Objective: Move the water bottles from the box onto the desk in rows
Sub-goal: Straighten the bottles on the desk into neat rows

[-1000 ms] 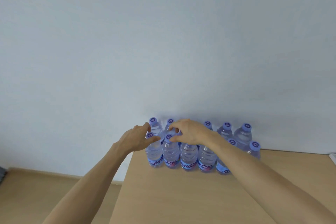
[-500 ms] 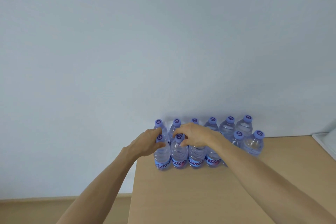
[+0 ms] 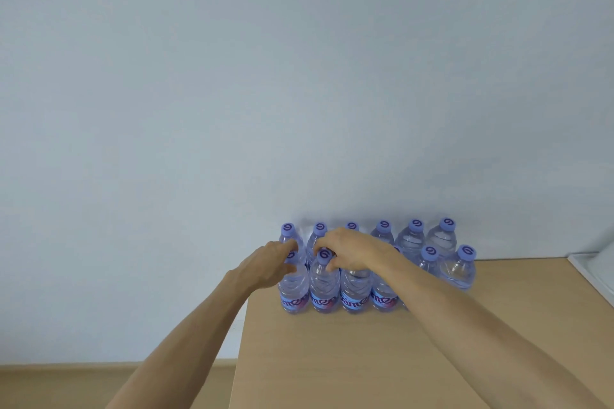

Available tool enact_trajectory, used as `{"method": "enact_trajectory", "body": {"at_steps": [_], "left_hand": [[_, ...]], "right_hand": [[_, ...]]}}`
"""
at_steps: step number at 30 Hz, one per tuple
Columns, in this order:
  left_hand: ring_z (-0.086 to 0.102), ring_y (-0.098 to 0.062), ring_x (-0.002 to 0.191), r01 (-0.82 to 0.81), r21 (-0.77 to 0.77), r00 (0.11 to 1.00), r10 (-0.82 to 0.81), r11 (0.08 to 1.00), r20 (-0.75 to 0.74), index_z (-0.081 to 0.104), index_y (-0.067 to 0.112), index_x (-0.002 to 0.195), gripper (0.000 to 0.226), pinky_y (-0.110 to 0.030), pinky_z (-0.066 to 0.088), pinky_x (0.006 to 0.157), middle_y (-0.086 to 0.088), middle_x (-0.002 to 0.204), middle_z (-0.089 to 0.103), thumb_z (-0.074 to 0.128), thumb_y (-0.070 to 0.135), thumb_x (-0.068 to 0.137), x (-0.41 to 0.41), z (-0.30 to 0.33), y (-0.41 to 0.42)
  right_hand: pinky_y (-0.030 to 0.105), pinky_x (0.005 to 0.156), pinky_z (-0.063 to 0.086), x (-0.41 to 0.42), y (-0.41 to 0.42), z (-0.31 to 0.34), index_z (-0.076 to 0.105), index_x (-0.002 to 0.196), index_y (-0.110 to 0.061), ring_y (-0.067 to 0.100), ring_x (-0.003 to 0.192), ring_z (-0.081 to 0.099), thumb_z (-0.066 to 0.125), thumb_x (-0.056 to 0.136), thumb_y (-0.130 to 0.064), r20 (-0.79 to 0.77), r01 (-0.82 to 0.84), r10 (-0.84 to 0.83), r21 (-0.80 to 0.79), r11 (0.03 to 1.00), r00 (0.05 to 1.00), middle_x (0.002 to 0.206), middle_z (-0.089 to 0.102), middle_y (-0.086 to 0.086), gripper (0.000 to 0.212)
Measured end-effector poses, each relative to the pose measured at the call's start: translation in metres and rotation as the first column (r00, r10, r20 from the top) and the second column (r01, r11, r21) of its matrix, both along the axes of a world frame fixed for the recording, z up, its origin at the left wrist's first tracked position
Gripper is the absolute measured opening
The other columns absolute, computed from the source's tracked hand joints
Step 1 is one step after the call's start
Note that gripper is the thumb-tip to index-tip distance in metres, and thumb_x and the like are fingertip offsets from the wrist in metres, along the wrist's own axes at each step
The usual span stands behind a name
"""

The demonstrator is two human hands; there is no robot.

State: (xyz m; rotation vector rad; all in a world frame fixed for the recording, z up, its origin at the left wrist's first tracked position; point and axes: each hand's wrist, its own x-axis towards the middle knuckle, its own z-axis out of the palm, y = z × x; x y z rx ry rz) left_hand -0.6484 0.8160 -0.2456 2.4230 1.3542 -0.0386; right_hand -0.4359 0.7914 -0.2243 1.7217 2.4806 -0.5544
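Several clear water bottles with purple caps stand upright in two rows at the back of the wooden desk (image 3: 349, 352), against the wall. My left hand (image 3: 265, 264) grips the neck of the front row's leftmost bottle (image 3: 294, 289). My right hand (image 3: 349, 251) holds the neck of the second front bottle (image 3: 325, 285), fingers curled around its cap. The back row (image 3: 415, 236) shows above my hands. The box is out of view.
The desk's left edge (image 3: 241, 342) drops to a wooden floor (image 3: 66, 385). A white object (image 3: 591, 267) sits at the desk's far right edge. A plain pale wall fills the upper view.
The view has shifted, so the bottles appear further right. Both hands stay on the tops of the two leftmost front bottles, with my left hand now closer around its bottle's neck.
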Motion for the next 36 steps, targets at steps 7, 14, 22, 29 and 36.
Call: {"method": "enact_trajectory", "body": {"at_steps": [7, 14, 22, 29, 36], "left_hand": [[0.055, -0.027, 0.086, 0.037, -0.021, 0.999, -0.036, 0.999, 0.015, 0.052, 0.014, 0.102, 0.017, -0.036, 0.045, 0.072, -0.003, 0.094, 0.055, 0.058, 0.022, 0.088, -0.008, 0.006, 0.006], [0.060, -0.027, 0.083, -0.118, -0.011, 0.992, 0.119, 0.993, 0.048, 0.050, 0.012, 0.101, 0.031, -0.042, 0.052, 0.075, -0.007, 0.095, 0.062, 0.059, 0.039, 0.090, -0.003, -0.003, 0.000], [0.054, -0.027, 0.090, -0.011, 0.013, 0.996, 0.010, 1.000, 0.083, 0.054, 0.013, 0.107, 0.019, -0.036, 0.044, 0.075, -0.004, 0.100, 0.055, 0.058, 0.024, 0.092, -0.001, -0.002, -0.002], [0.048, -0.022, 0.087, 0.015, 0.037, 0.999, -0.017, 0.999, 0.049, 0.053, 0.021, 0.119, 0.024, -0.028, 0.037, 0.073, 0.001, 0.101, 0.044, 0.053, 0.018, 0.096, -0.011, -0.002, 0.006], [0.053, -0.024, 0.090, -0.035, 0.019, 0.996, 0.033, 0.999, 0.089, 0.054, 0.021, 0.116, 0.033, -0.034, 0.046, 0.078, -0.004, 0.103, 0.054, 0.065, 0.033, 0.087, -0.024, -0.003, 0.003]], "right_hand": [[0.035, 0.066, 0.042, -0.005, -0.007, -0.003, 0.057, 0.112, -0.018, 0.028, 0.090, 0.059, 0.066, 0.087, -0.024, 0.023, 0.015, -0.017, 0.064, 0.998, 1.000, 0.107, 0.057, 0.007, 0.027], [0.034, 0.064, 0.040, -0.011, -0.010, -0.007, 0.052, 0.107, -0.010, 0.030, 0.091, 0.058, 0.063, 0.089, -0.043, 0.066, 0.091, -0.100, 0.120, 0.989, 0.993, 0.108, 0.057, 0.011, 0.039], [0.033, 0.057, 0.036, -0.010, -0.012, -0.005, 0.052, 0.105, -0.014, 0.029, 0.086, 0.057, 0.063, 0.089, -0.023, 0.053, 0.052, -0.057, 0.108, 0.993, 0.997, 0.103, 0.055, 0.010, 0.021], [0.036, 0.066, 0.044, -0.017, -0.010, -0.009, 0.053, 0.104, -0.009, 0.033, 0.090, 0.058, 0.064, 0.090, -0.031, 0.034, 0.094, -0.098, 0.095, 0.991, 0.995, 0.104, 0.055, 0.013, 0.028], [0.036, 0.061, 0.041, -0.015, -0.008, -0.006, 0.050, 0.093, -0.011, 0.029, 0.084, 0.056, 0.066, 0.089, -0.027, 0.011, 0.061, -0.062, 0.071, 0.996, 0.998, 0.095, 0.053, 0.009, 0.023]]}}
